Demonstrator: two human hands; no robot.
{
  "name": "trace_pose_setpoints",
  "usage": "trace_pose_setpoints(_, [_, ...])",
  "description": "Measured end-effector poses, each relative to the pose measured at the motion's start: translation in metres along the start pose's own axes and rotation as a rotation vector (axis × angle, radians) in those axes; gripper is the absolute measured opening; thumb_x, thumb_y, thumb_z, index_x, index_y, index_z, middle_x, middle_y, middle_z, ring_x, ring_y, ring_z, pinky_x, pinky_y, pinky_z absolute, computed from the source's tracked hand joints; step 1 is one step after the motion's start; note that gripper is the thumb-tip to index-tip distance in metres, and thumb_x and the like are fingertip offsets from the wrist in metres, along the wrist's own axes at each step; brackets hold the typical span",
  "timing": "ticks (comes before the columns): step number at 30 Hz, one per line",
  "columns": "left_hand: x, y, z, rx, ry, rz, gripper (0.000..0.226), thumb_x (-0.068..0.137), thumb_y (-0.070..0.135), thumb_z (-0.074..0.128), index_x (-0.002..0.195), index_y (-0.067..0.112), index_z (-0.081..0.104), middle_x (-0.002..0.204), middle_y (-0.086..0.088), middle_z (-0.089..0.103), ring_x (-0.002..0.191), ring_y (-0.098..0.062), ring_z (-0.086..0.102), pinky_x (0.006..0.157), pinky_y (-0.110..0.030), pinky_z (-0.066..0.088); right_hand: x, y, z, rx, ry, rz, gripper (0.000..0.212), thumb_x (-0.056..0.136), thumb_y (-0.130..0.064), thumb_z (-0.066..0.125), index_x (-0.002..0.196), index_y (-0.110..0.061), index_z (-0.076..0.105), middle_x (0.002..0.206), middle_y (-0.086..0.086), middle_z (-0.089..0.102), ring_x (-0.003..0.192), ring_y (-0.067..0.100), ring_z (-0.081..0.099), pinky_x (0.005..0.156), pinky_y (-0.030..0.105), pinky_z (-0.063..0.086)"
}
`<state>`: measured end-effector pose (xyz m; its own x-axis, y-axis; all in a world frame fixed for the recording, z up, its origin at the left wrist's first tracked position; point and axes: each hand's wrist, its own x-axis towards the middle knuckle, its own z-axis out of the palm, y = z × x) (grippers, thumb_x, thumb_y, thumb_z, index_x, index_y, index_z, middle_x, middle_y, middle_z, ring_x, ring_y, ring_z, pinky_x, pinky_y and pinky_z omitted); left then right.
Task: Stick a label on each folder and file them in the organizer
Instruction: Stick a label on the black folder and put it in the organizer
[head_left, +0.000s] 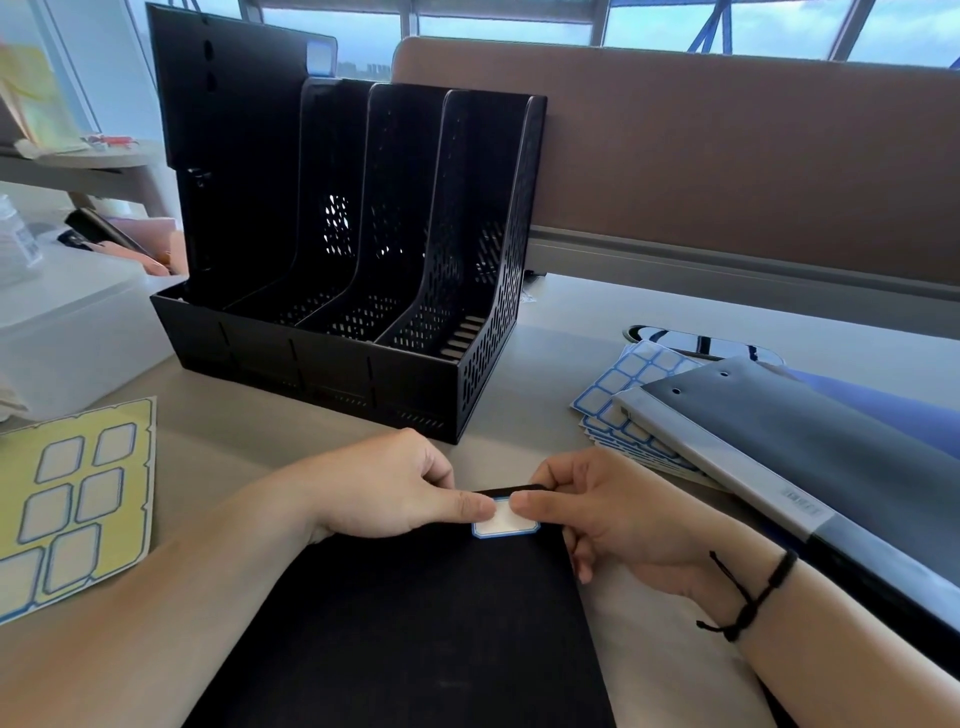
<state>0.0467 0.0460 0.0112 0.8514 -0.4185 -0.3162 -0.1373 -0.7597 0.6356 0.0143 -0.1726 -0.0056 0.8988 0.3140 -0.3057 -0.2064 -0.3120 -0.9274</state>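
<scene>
Smooth desk; matte folder, perhaps cardboard.

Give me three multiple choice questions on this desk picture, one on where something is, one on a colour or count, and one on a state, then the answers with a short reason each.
1. Where does the already labelled black folder stand?
A. Leftmost slot of the organizer
B. Rightmost slot
C. Flat on the desk

2. What colour is the border of the label being pressed onto the black folder on the desk?
A. Red
B. Blue
C. Green

3. What is the state of the yellow backing sheet on the left?
A. Full of labels
B. Labels peeled off, only outlines left
C. Folded in half

Answers:
1 A, it stands upright at the left end, with the three slots beside it empty.
2 B, a blue edge frames the white label under the left hand and right hand.
3 B, the fields show the yellow backing inside blue outlines.
</scene>
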Motion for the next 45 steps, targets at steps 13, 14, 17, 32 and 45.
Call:
trace_pose_setpoints(13, [-0.002, 0.001, -0.003, 0.060, -0.075, -0.067, 0.058, 0.065, 0.078, 0.070, 0.057, 0.021, 0.059, 0.050, 0.008, 0.037, 0.045, -0.007, 0.034, 0.047, -0.021, 0.025, -0.004, -0.003, 0.003, -0.124, -0.036, -0.019, 0.026, 0.089, -0.030, 0.072, 0.094, -0.007, 0.061, 0.058, 0.003, 0.063, 0.037, 0.013, 0.054, 0.035, 0.020, 0.041])
trace_pose_setpoints(14, [-0.002, 0.002, -0.003, 0.057, -0.078, -0.074, 0.057, 0.064, 0.077, 0.071, 0.056, 0.021, 0.062, 0.049, 0.009, 0.040, 0.045, -0.006, 0.037, 0.047, -0.021, 0.027, -0.005, -0.003, 0.003, -0.134, -0.050, -0.017, 0.027, 0.088, -0.029, 0.074, 0.095, -0.007, 0.060, 0.060, 0.003, 0.064, 0.038, 0.013, 0.054, 0.035, 0.020, 0.042])
trace_pose_setpoints(17, [0.000, 0.002, -0.001, 0.046, -0.081, -0.085, 0.056, 0.063, 0.076, 0.073, 0.051, 0.023, 0.063, 0.047, 0.012, 0.046, 0.042, -0.003, 0.041, 0.046, -0.019, 0.030, -0.004, -0.004, 0.001, -0.168, -0.068, -0.012, 0.026, 0.088, -0.026, 0.075, 0.097, -0.008, 0.060, 0.065, 0.006, 0.065, 0.039, 0.013, 0.055, 0.036, 0.020, 0.042])
trace_pose_setpoints(32, [0.002, 0.004, 0.006, 0.121, 0.051, -0.099, 0.070, 0.078, 0.084, 0.040, 0.053, 0.021, 0.022, 0.045, 0.007, 0.021, 0.040, -0.011, 0.022, 0.045, -0.026, 0.020, -0.001, -0.007, 0.007, -0.179, 0.019, 0.031, 0.026, 0.096, -0.035, 0.063, 0.090, -0.009, 0.065, 0.059, 0.010, 0.059, 0.036, 0.015, 0.053, 0.035, 0.022, 0.042])
trace_pose_setpoints(45, [0.006, -0.002, 0.008, 0.139, 0.024, -0.077, 0.070, 0.071, 0.081, 0.062, 0.053, 0.020, 0.032, 0.049, 0.005, 0.025, 0.051, -0.016, 0.027, 0.050, -0.031, 0.019, -0.003, -0.009, 0.010, -0.222, 0.063, 0.052, 0.028, 0.096, -0.033, 0.063, 0.093, -0.005, 0.066, 0.048, -0.001, 0.056, 0.036, 0.016, 0.051, 0.034, 0.021, 0.039])
